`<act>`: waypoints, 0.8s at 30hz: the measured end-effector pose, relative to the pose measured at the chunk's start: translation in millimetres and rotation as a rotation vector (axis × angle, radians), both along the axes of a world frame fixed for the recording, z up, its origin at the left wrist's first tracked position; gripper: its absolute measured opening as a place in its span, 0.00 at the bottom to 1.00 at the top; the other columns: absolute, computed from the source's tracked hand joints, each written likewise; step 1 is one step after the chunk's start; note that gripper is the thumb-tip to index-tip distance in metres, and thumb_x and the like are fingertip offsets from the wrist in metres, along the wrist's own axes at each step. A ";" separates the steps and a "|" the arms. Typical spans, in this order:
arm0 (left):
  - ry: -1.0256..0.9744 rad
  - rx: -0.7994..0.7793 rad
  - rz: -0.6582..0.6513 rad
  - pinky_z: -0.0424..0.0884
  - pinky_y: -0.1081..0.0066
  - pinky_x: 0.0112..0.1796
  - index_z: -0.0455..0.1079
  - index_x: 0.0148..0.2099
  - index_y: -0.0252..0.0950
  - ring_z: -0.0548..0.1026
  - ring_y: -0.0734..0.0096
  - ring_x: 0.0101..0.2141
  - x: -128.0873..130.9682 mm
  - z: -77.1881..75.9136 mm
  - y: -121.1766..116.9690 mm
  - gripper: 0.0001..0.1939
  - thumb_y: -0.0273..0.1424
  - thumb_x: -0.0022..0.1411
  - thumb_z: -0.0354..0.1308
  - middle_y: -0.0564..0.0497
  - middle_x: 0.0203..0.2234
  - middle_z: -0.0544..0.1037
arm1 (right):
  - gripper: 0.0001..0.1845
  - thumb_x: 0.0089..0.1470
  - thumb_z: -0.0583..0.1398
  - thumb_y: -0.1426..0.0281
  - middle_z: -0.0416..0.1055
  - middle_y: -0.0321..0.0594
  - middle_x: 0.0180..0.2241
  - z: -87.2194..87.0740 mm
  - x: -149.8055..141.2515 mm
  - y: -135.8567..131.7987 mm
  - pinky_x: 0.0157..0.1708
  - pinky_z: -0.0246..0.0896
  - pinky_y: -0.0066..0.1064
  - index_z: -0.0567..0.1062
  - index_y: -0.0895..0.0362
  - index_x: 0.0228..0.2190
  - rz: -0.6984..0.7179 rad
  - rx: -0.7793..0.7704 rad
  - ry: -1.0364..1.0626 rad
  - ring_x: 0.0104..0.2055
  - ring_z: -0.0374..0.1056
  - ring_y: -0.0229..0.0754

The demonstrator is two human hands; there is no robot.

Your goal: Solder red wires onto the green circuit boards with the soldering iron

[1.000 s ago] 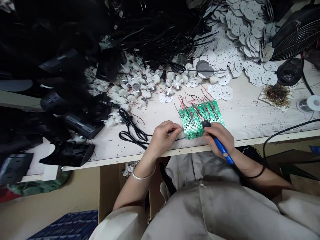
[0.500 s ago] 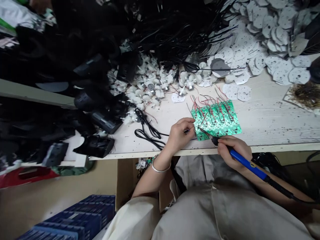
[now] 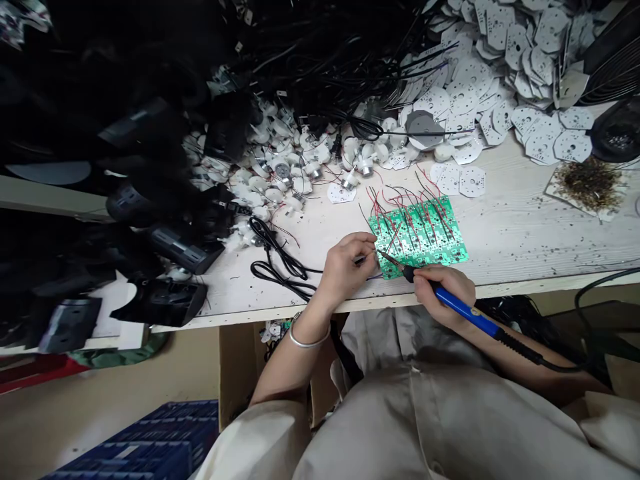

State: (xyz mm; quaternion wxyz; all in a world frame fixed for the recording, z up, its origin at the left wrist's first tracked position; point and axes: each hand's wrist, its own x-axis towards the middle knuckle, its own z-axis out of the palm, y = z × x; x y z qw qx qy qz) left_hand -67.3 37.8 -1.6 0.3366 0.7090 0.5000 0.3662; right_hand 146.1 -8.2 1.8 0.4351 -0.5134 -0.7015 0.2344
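A green circuit board (image 3: 425, 247) lies on the bench near its front edge, with several red and black wires standing out along its far side. My right hand (image 3: 445, 290) is closed around the blue handle of a soldering iron (image 3: 463, 310). The iron's tip points left and meets the near left part of the board, close to my left fingertips. My left hand (image 3: 349, 267) is pinched at the board's left edge. A black power cord (image 3: 285, 283) runs into that hand, and a dark bit shows between the fingers; its end is hidden.
White motors (image 3: 280, 170) are heaped behind my left hand. White octagonal boards (image 3: 470, 87) are piled at the back right, near a dirty solder-cleaning pad (image 3: 587, 183). Black housings (image 3: 183, 250) crowd the left. A blue crate (image 3: 165, 440) stands below the bench.
The view has shifted slightly right, so everything appears farther left. The iron's tip has stayed at the board's left part, and both hands keep their grips.
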 end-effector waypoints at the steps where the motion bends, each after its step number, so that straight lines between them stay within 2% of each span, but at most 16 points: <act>1: 0.004 0.001 0.001 0.78 0.70 0.41 0.71 0.29 0.34 0.79 0.69 0.41 0.3 -0.1 0.0 0.07 0.21 0.58 0.57 0.44 0.40 0.79 | 0.03 0.59 0.61 0.66 0.79 0.36 0.28 -0.8 0.8 -0.5 0.32 0.74 0.31 0.76 0.51 0.34 0.000 0.006 -0.003 0.30 0.77 0.41; 4: 0.015 -0.004 0.006 0.78 0.71 0.41 0.71 0.29 0.34 0.79 0.70 0.41 0.5 -0.2 0.4 0.07 0.21 0.58 0.57 0.45 0.39 0.79 | 0.03 0.59 0.61 0.66 0.79 0.35 0.28 -2.0 1.2 -0.9 0.32 0.74 0.31 0.76 0.50 0.34 0.003 0.083 0.001 0.30 0.77 0.41; 10: 0.006 -0.006 -0.004 0.78 0.70 0.41 0.71 0.29 0.34 0.79 0.69 0.41 -0.4 0.9 0.7 0.07 0.21 0.58 0.57 0.45 0.40 0.79 | 0.02 0.58 0.61 0.67 0.79 0.35 0.28 -2.3 -2.4 1.0 0.32 0.74 0.31 0.76 0.51 0.34 0.001 0.122 -0.011 0.29 0.76 0.40; 14: 0.028 0.020 -0.009 0.78 0.70 0.41 0.72 0.30 0.34 0.79 0.69 0.42 -0.5 1.7 0.8 0.07 0.21 0.59 0.57 0.45 0.40 0.79 | 0.03 0.58 0.61 0.71 0.80 0.34 0.29 1.0 -3.2 1.7 0.31 0.74 0.29 0.75 0.51 0.35 0.014 0.208 0.019 0.28 0.77 0.39; 24: 0.056 0.022 -0.014 0.77 0.72 0.41 0.72 0.29 0.34 0.79 0.71 0.41 -1.2 3.6 2.4 0.07 0.20 0.58 0.57 0.46 0.39 0.79 | 0.07 0.59 0.60 0.73 0.73 0.27 0.18 2.0 9.8 -2.8 0.36 0.75 0.32 0.74 0.51 0.39 -0.028 0.065 0.097 0.27 0.76 0.40</act>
